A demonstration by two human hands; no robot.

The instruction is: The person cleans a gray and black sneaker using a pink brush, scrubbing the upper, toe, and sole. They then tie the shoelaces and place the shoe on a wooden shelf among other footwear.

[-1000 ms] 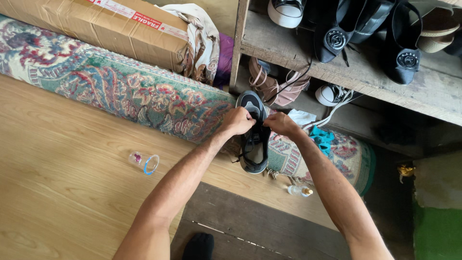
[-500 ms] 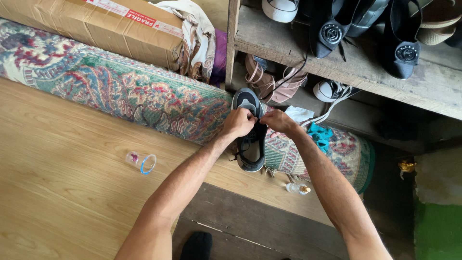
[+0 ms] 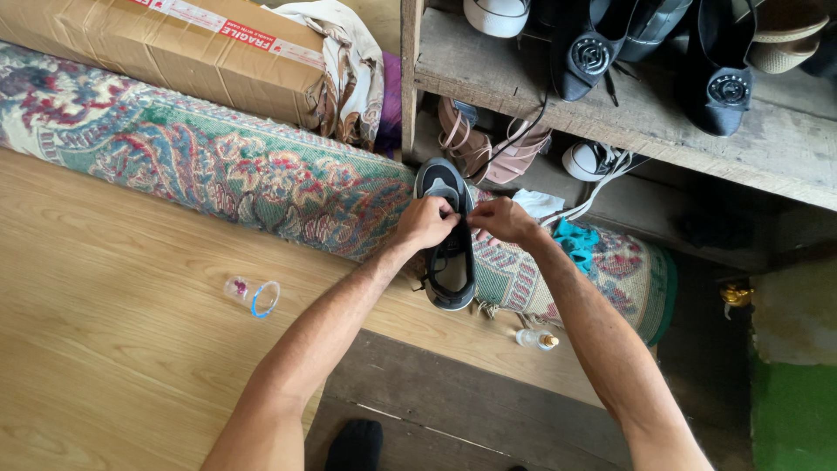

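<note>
The left hand was closed, pinching the laces of the shoe from its left side. The shoe lay on the rolled carpet, long axis running near to far, toe far. The right hand pinched the laces from the right. Both hands were equally near, almost touching over the lacing.

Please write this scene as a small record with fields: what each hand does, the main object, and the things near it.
left hand: closed on the laces of the shoe, at its upper part
right hand: pinching the laces from the other side
shoe: dark grey and black sneaker, lying on the rolled carpet
floor near hands: clear plastic cup on its side; small bottle
behind: cardboard box; wooden shelf with shoes
</note>
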